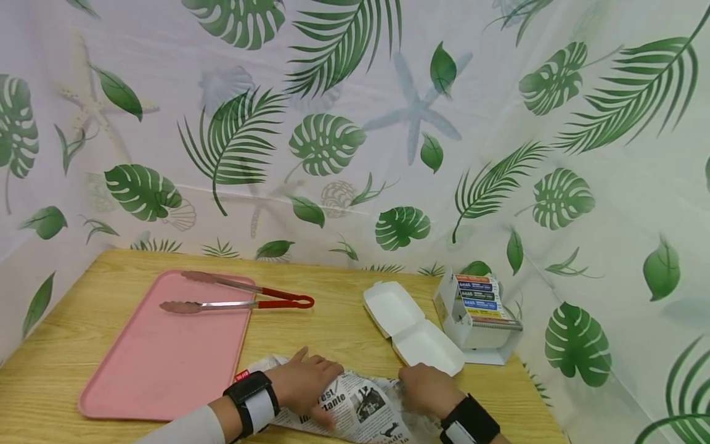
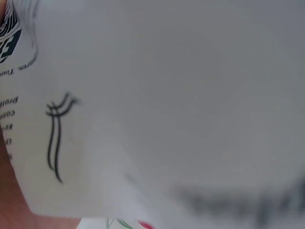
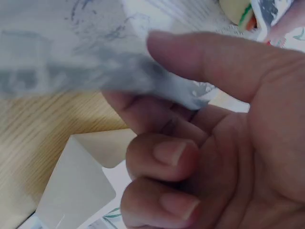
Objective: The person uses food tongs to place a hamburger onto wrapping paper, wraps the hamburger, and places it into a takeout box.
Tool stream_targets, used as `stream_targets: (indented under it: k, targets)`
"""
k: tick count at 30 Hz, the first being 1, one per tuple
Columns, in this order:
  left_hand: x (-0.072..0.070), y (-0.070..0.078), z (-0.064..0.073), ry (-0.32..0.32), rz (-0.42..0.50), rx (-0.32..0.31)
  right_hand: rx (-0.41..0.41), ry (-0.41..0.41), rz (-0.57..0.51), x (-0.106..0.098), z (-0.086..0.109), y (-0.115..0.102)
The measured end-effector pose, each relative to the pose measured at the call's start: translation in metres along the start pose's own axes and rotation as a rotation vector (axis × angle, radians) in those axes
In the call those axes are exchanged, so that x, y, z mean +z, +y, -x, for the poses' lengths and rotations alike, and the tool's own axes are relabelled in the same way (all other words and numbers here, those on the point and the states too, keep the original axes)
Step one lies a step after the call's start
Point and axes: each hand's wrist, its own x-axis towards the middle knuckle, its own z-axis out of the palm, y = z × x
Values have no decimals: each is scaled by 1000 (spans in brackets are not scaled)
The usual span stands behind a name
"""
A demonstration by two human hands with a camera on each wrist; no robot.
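A sheet of newspaper-print wrapping paper [image 1: 355, 404] lies folded and crumpled at the table's front. My left hand [image 1: 305, 385] rests on its left part, fingers extended and thumb toward me. The left wrist view is mostly filled by the printed paper [image 2: 119, 95], blurred and very close. At the paper's right end my right hand [image 1: 429, 390] pinches the edge. In the right wrist view, the thumb and index finger hold the paper [image 3: 95, 52] while the other fingers curl. Past it, partly covered by paper, shows a pale round food item [image 3: 233, 10] with green and orange at its edge.
A pink tray [image 1: 166, 357] lies at left, with red-handled tongs [image 1: 238, 304] across its far right corner. Behind my right hand stands an opened white clamshell box [image 1: 396, 308]. A white holder with colourful small boxes [image 1: 478, 296] is at the back right, near the patterned curtain [image 1: 333, 203].
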Motion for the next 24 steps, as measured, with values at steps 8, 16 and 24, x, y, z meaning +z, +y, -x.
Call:
stream_targets:
  k: [8, 16, 24]
  targets:
    - [3, 1, 0, 8, -12, -7, -33, 15, -178, -7, -2, 16]
    - [5, 4, 1, 23, -49, -24, -159, 124, -338, -22, 3, 14]
    - [8, 16, -3, 68, -102, -73, -183, 185, -625, -30, 1, -26]
